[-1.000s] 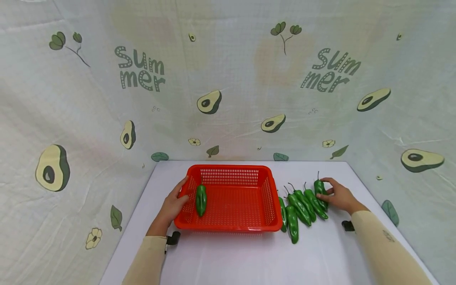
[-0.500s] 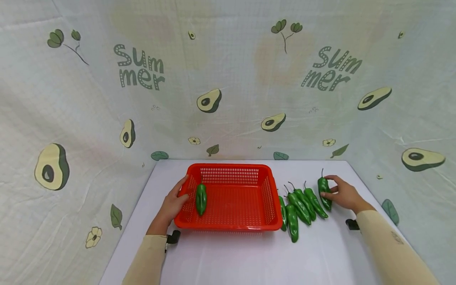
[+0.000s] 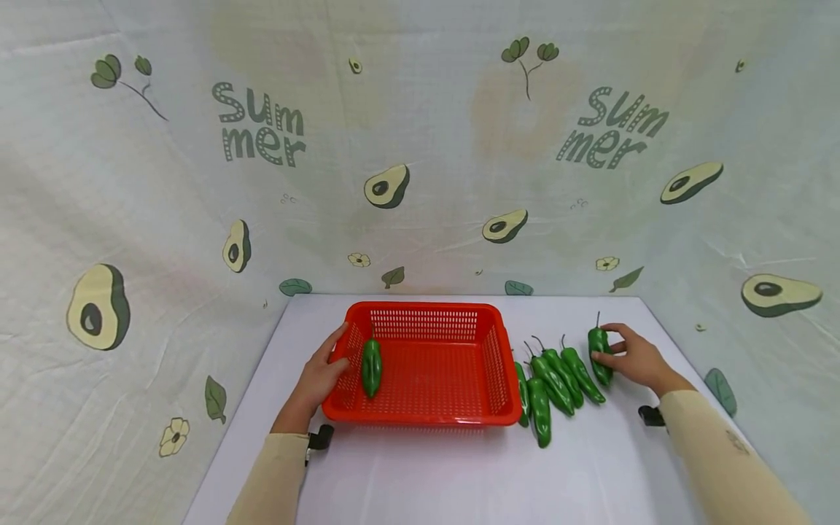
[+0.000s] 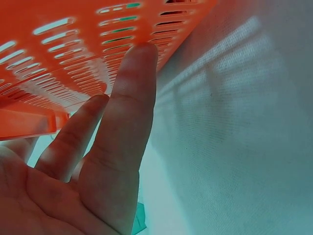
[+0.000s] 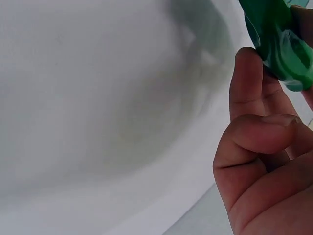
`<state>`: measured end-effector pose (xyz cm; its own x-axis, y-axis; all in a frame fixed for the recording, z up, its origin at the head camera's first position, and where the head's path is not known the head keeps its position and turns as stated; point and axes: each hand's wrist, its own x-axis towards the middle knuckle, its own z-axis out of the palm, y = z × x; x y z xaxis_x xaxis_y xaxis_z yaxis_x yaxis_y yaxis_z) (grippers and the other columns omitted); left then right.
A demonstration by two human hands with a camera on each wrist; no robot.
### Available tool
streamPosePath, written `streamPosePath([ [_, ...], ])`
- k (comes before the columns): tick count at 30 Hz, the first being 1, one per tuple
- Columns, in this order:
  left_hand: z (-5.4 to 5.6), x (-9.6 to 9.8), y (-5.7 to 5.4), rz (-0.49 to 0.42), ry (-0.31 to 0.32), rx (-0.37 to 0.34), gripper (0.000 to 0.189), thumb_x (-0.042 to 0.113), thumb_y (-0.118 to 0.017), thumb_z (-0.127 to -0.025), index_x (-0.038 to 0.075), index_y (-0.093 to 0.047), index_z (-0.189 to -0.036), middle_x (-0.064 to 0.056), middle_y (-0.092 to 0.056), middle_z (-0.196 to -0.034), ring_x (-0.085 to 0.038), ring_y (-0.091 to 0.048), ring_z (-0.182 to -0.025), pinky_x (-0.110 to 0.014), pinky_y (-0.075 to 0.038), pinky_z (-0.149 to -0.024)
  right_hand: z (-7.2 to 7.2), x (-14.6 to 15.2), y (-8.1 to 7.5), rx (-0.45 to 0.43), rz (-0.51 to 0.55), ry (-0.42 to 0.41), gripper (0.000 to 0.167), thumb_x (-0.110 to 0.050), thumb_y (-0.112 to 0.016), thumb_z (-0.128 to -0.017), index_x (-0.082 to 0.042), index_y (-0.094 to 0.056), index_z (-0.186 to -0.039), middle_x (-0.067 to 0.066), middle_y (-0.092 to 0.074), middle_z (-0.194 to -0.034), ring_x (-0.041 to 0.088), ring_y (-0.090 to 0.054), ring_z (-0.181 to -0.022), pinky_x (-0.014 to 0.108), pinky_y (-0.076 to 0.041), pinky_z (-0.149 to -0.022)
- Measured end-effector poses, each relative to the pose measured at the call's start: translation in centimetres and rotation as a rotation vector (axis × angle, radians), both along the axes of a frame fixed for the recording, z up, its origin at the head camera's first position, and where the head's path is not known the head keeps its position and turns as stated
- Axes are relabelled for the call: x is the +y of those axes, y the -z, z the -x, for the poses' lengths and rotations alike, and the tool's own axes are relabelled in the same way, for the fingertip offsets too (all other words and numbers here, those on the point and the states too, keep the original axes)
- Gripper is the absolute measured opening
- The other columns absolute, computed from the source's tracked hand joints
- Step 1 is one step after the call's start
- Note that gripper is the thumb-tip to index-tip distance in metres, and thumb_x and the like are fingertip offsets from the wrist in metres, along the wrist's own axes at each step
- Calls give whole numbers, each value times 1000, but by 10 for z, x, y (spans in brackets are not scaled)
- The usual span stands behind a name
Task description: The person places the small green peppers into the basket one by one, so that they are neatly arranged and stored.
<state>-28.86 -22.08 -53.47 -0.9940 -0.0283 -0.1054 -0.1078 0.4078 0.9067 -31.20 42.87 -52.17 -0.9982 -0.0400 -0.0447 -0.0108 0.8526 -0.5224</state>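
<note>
Writing: the pale backdrop cloth (image 3: 433,131) carried the word "SUMMER" twice, broken over two lines as SUM / MER, once at left (image 3: 259,124) and once at right (image 3: 604,127). Printed avocados, leaves and flowers surrounded the lettering. A faint mark sat on the right sleeve (image 3: 728,452); too small to read.

Container: one red slotted basket (image 3: 420,421), on the white table (image 3: 420,481), left of centre. It held a single green pepper (image 3: 371,370) lying lengthwise near its left wall, stem to the far side.

Outside the basket: a row of five green peppers (image 3: 556,388) lay on the table just right of it, stems pointing far. The leftmost was partly hidden by the basket's right wall; the next one lay nearest the near edge.

Left hand (image 3: 319,379): at the basket's left side, fingers fairly straight and touching the slotted wall from outside, thumb at the rim.

Right hand (image 3: 638,357): right of the row, thumb and fingertips pinching a further pepper (image 3: 600,354), its stem pointing far. This one was apart from the row; could not tell whether it touched the table. The right wrist view showed only part of it, between the fingertips.
</note>
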Motion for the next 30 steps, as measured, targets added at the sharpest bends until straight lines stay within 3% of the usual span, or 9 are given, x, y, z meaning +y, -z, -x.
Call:
streamPosePath([
  [6, 0, 1, -1, -9, 1, 3, 77, 21, -57, -95, 55, -34, -160, -13, -52, -154, -34, -62, -114, -46, -56, -87, 1, -8, -14, 14, 2, -17, 87, -49, -78, -93, -2, -39, -155, 38, -62, -129, 54, -62, -115, 60, -56, -81],
  [13, 0, 2, -3, 4, -6, -16, 77, 24, -57, -96, 56, -32, -161, -12, -47, -159, -36, -58, -121, -52, -54, -95, 11, -31, -38, 25, 36, -48, 90, -54, -76, -93, -7, -36, -159, 36, -60, -134, 54, -58, -123, 62, -55, -86],
  [20, 0, 2, -7, 20, -3, -17, 74, 26, -56, -97, 54, -32, -162, -13, -46, -159, -36, -57, -121, -51, -53, -95, 15, -63, -60, 24, 87, -43, 91, -54, -77, -92, -8, -36, -159, 32, -63, -131, 49, -60, -120, 60, -56, -87],
  [30, -5, 3, -4, 35, -10, -27, 75, 26, -56, -98, 52, -30, -163, -15, -47, -158, -38, -55, -123, -51, -54, -94, 20, -116, -88, 34, 174, -117, 83, -52, -80, -90, -16, -44, -155, 23, -68, -128, 39, -67, -112, 61, -57, -90],
])
